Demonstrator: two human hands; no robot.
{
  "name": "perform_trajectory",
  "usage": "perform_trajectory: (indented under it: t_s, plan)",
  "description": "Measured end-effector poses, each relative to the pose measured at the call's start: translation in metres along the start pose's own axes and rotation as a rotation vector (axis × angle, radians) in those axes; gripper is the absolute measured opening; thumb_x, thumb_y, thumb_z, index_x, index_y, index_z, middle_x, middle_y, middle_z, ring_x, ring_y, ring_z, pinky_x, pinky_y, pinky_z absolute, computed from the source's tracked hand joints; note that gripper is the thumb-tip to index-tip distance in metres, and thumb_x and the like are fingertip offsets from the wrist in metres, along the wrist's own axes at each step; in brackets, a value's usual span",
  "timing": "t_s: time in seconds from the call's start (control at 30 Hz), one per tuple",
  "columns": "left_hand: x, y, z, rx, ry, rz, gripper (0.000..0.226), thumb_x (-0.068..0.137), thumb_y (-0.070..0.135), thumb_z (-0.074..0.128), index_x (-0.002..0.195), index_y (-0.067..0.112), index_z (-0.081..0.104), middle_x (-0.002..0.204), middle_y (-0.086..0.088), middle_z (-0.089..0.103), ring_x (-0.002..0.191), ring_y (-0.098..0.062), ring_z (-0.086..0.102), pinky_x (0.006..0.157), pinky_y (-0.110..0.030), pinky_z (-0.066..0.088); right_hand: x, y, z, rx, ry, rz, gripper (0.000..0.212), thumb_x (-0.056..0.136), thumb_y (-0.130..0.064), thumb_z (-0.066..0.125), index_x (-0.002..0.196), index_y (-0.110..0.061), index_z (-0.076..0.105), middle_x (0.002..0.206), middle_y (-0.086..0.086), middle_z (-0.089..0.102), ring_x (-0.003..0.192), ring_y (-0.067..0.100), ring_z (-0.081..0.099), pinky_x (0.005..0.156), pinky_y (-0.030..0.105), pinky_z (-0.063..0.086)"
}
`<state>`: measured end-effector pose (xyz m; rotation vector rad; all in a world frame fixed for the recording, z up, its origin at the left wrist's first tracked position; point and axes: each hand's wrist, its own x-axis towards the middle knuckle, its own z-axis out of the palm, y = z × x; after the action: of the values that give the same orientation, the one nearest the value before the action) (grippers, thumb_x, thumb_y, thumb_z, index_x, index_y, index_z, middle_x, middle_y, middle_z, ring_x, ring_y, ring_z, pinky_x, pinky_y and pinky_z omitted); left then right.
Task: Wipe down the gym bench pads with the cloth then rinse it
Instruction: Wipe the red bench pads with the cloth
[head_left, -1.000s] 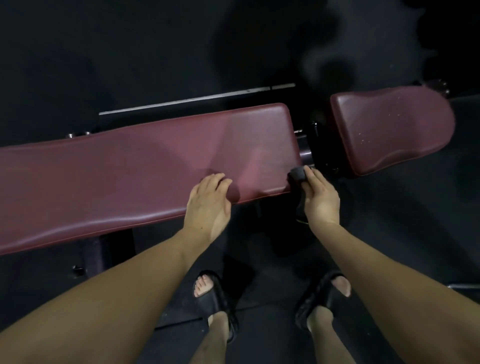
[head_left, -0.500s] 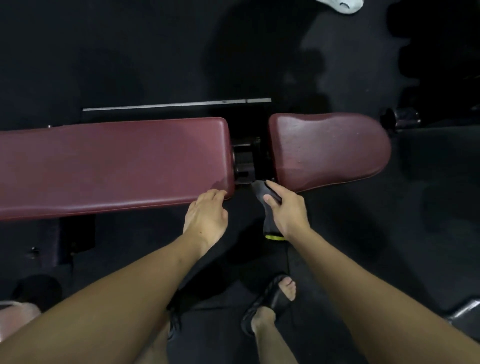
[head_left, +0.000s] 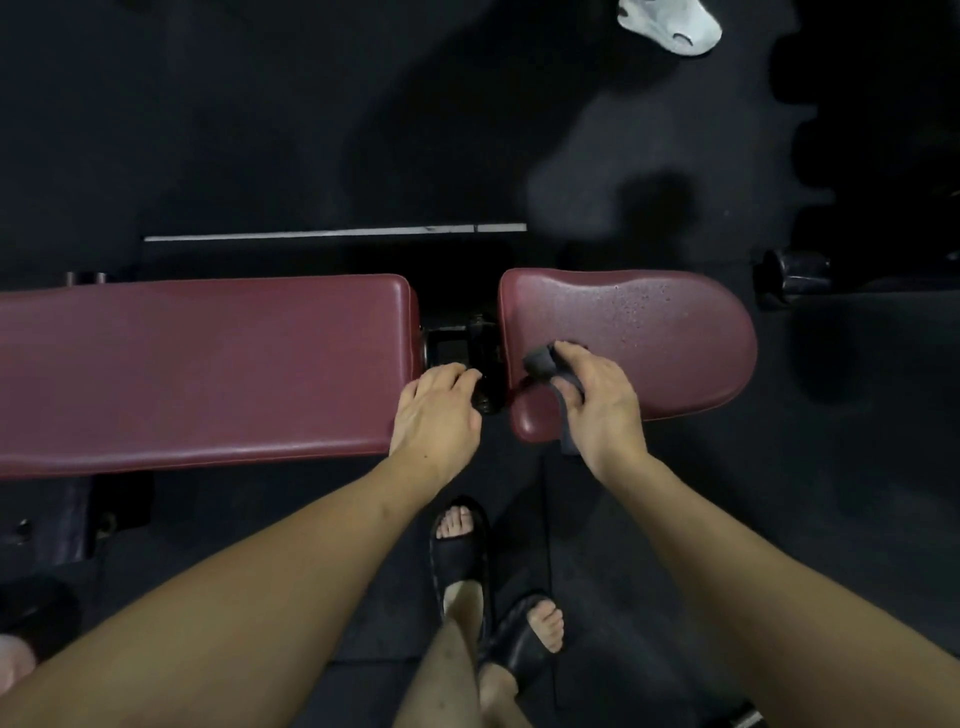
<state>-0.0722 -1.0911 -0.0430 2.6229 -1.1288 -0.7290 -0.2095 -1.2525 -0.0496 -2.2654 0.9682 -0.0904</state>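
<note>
Cloth (head_left: 545, 364) pinched under right hand (head_left: 602, 405) on seat pad (head_left: 665, 332), unwiped surface stretching toward 3 o'clock; left hand (head_left: 434, 410) rests flat

Long back pad (head_left: 197, 369) at left, seat pad (head_left: 649, 332) at right, hinge bracket (head_left: 462, 338) between them; left hand (head_left: 434, 415) on back pad's near right corner, right hand (head_left: 602, 405) with cloth (head_left: 540, 361) on seat pad's near left part; sneaker (head_left: 670, 21) far behind on floor.
</note>
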Motion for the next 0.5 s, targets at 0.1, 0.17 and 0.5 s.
perform_trajectory:
  t_s: [0.1,0.17,0.5]
  plan:
    - [0.024,-0.006,0.002,0.057,-0.034,-0.008,0.053,0.105,0.025,0.042,0.158,0.027,0.034,0.166,0.001,0.026,0.156,-0.021,0.014,0.128,-0.052,0.006,0.045,0.003,0.004,-0.084,0.014,-0.092,0.043,0.098,-0.010,0.066,0.141,-0.011,0.061,0.139,0.007,0.064,0.130,0.029,0.055,0.116,0.033,0.037]
    - [0.036,-0.011,0.001,0.082,-0.058,-0.009,0.055,0.106,0.029,0.040,0.159,0.030,0.029,0.169,0.001,0.018,0.158,-0.024,0.005,0.125,-0.062,-0.001,0.076,0.002,0.005,-0.131,0.026,-0.155,0.042,0.098,-0.008,0.066,0.139,-0.009,0.063,0.138,0.010,0.065,0.128,0.034,0.056,0.114,0.041,0.042]
    - [0.068,-0.043,0.009,0.077,-0.140,-0.018,0.055,0.109,0.042,0.030,0.161,0.043,0.013,0.171,-0.002,-0.018,0.157,-0.028,-0.020,0.121,-0.070,-0.005,0.165,0.003,0.046,-0.228,-0.018,-0.271,0.042,0.105,-0.026,0.058,0.146,-0.018,0.057,0.147,0.010,0.058,0.137,0.036,0.050,0.118,0.044,0.037]
